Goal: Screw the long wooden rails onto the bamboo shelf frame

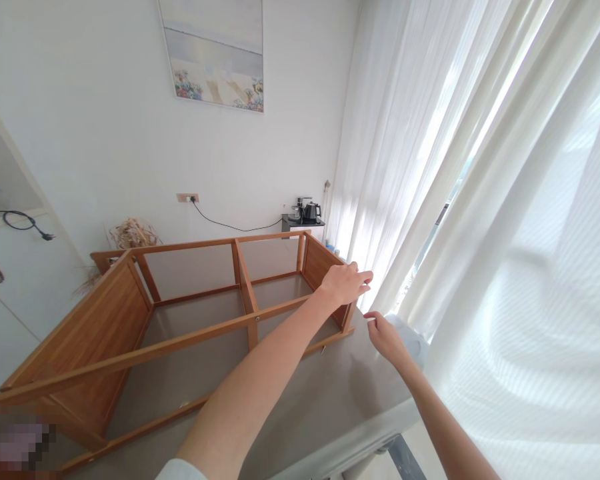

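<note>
A brown wooden furniture frame (250,297) with solid end panels and a middle crossbar lies on a grey-covered table. My left hand (346,283) is over the right end panel (320,261), near its front corner. Its fingers are partly spread, and no held thing shows between them; whether they touch the wood I cannot tell. Just right of that corner, apart from the frame, my right hand (386,339) hovers above the table with curled fingers, thumb and forefinger close together. Anything small in it is hidden. My left forearm covers part of the front rail (180,345).
The grey table (325,393) extends under the frame. White curtains (520,267) hang close on the right. A black kettle (311,211) stands on a small cabinet behind. Dried plants (134,233) are beyond the frame's left end. A blurred patch (17,441) covers the lower left.
</note>
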Demonstrator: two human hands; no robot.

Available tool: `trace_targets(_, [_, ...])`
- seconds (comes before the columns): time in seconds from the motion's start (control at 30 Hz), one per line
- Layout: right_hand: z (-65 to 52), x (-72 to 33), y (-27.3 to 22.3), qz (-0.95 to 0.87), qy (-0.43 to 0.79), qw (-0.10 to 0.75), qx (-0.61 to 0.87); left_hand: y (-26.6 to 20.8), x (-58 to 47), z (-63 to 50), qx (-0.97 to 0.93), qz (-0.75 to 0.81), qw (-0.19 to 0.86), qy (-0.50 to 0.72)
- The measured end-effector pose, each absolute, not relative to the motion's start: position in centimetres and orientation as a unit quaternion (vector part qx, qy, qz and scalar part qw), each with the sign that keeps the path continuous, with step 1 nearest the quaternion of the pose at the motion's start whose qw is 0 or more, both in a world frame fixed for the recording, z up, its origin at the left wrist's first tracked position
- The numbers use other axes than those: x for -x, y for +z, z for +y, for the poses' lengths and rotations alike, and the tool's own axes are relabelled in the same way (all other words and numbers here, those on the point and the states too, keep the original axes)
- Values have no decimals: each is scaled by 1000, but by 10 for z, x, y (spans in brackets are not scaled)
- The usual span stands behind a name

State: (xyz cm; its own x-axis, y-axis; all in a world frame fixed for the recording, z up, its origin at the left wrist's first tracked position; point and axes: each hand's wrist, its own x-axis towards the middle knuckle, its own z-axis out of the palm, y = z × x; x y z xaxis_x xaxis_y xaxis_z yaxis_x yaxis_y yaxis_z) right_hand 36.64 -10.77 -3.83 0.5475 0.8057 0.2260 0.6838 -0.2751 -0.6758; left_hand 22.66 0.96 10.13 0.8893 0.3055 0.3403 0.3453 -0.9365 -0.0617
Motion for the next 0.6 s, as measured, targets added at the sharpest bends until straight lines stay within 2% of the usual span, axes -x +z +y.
trace_targets(0.3, [-123, -359, -65, -545, 183, 372, 729, 102, -230, 7, 968, -175, 85, -160])
trace_targets(0.5, [-137, -373, -43, -563, 188, 410, 693, 102, -230, 7, 968, -169, 95, -159])
trace_targets(0.6, [-140, -374, -20, -520, 158, 471, 695, 100, -230, 8, 968, -167, 96, -161])
